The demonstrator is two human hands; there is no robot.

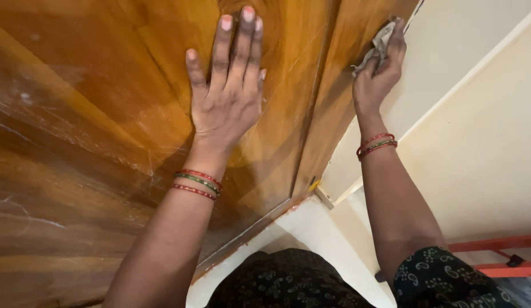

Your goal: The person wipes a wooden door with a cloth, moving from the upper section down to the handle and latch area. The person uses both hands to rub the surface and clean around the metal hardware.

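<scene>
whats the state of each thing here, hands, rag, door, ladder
left hand: open, flat against the door
right hand: closed on the rag
rag: crumpled, pressed to the door
wooden door: glossy, scratched, with pale smears
orange ladder: only partly in view

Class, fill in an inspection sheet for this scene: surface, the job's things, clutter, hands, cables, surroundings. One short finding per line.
Surface: varnished wooden door, glossy, with pale scratches and dusty smears.
Job's things: small crumpled grey cloth, pressed against the door's edge strip.
Clutter: nothing seen.
Hands: left hand flat and open on the door panel; right hand gripping the cloth; bangles on both wrists.
Cables: nothing seen.
Surroundings: cream wall, white door frame, orange metal bars at lower right.
</scene>
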